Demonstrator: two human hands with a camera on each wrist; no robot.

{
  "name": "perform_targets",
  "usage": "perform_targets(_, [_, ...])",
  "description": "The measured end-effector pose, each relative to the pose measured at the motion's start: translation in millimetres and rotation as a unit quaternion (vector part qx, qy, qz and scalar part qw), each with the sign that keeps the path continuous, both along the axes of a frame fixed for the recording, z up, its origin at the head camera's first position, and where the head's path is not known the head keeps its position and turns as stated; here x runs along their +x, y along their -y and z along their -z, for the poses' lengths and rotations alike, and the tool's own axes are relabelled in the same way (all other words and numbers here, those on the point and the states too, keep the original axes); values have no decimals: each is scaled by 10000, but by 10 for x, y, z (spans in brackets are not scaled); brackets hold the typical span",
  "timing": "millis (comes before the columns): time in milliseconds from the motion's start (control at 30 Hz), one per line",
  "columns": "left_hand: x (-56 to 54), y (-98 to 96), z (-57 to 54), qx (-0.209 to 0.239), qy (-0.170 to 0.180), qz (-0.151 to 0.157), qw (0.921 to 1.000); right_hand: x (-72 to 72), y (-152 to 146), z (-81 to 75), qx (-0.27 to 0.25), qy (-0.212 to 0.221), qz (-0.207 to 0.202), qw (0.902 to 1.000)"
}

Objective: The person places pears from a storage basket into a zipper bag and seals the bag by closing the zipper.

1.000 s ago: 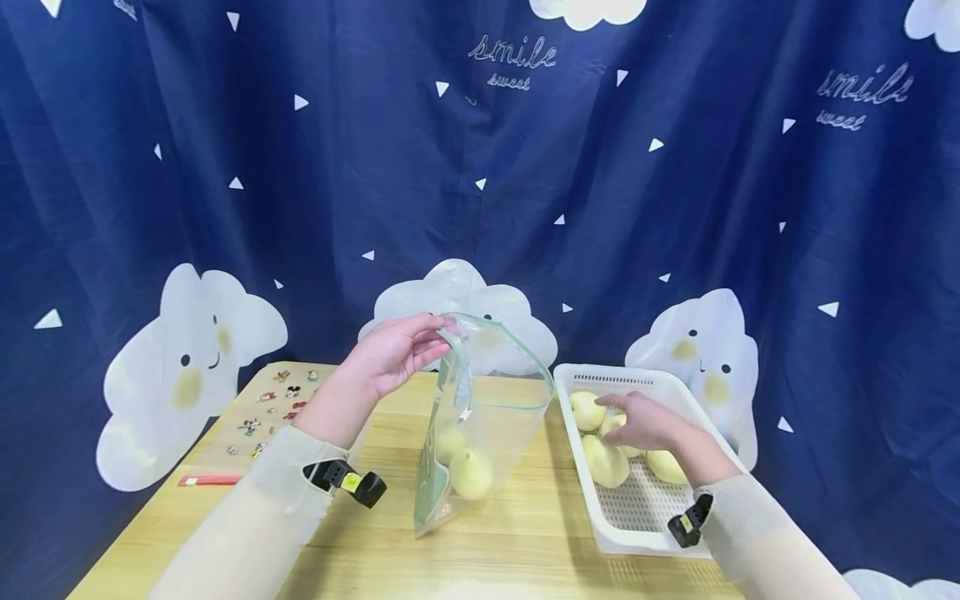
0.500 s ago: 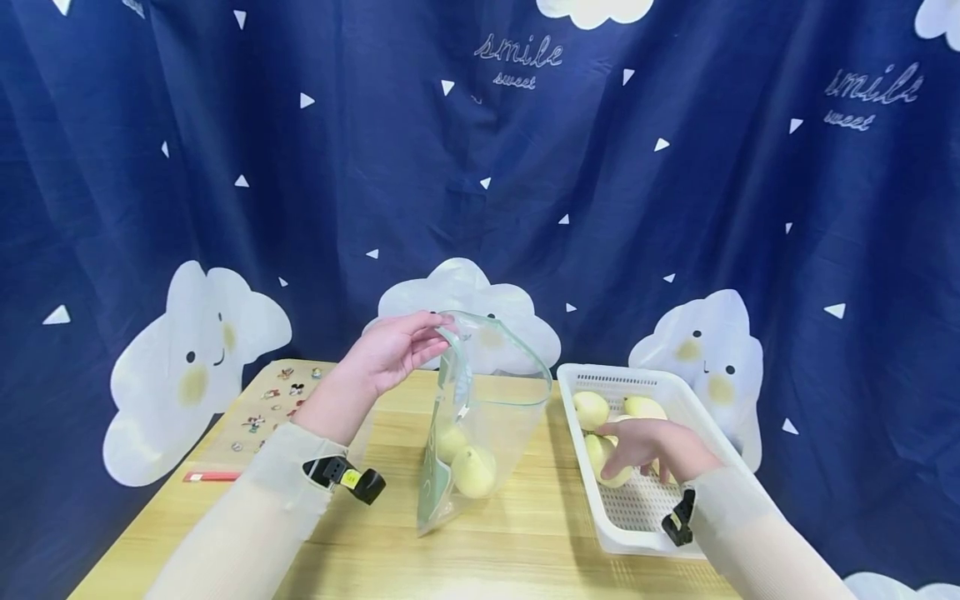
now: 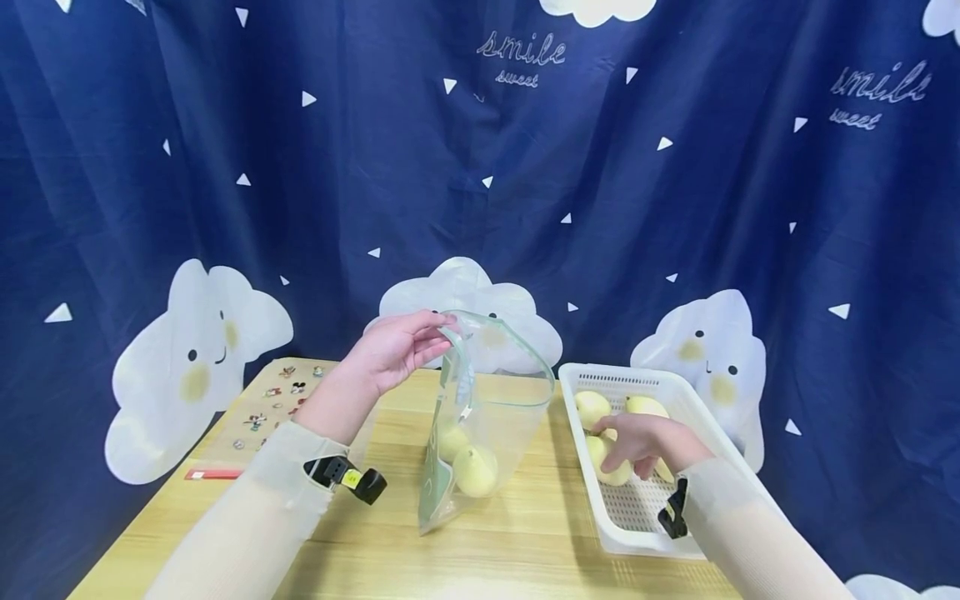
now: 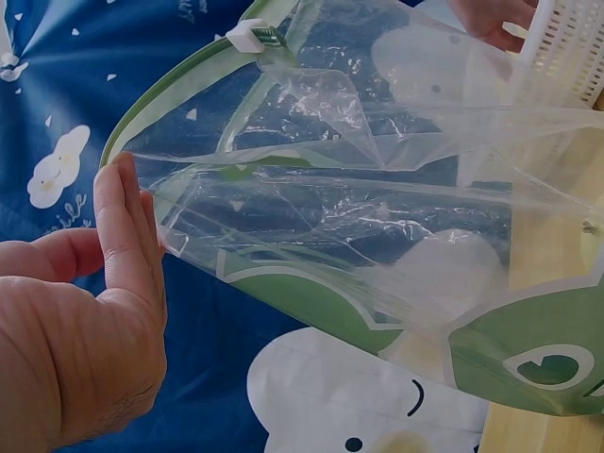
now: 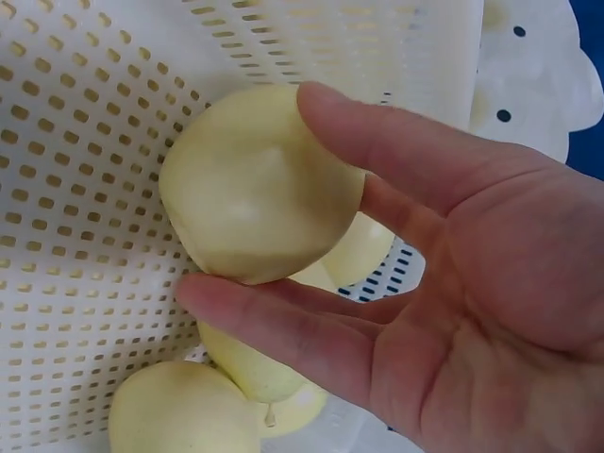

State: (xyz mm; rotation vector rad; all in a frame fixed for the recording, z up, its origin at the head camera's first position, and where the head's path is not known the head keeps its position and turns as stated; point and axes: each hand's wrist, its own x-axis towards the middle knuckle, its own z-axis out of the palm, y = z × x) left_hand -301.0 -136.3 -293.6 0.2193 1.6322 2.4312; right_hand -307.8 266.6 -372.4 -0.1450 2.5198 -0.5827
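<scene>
Bag (image 3: 491,417) pinched at its left edge by left hand (image 3: 393,350), two pears (image 3: 476,472) held inside, another pear (image 5: 255,184) gripped by right hand (image 3: 643,440) in basket (image 3: 647,543) at right.

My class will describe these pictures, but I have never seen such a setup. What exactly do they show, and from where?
There is no machine arm: a person works bare-handed. The wide view comes from a camera on the head; the close ones come from wrist cameras. The left hand holds a clear bag by its open top; two pale fruits show inside. The right hand grips another fruit in a white basket. The basket and a printed sheet rest on a wooden table, with a blue curtain behind.
</scene>
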Motion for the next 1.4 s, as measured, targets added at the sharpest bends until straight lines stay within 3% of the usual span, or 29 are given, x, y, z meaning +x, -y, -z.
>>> perform_targets(200, [-1,-16,20,20,21,33,10000,-2,-58,40,12,109,-94,9999])
perform_targets(500, [11,-25,30,2,64,47,10000,22,-102,2,235,-99,-460,9986])
perform_targets(767, [6,-1,-10,38,-3,67,10000,77,-276,-113,-186,-1047,-571,9927])
perform_targets(1033, [-23,0,-43,60,-50,121,9999,121,-425,-210,-426,-2453,-656,9663])
perform_targets(1400, [-29,-4,2,97,21,117,9999,203,-384,-177,-384,-3888,219,9203])
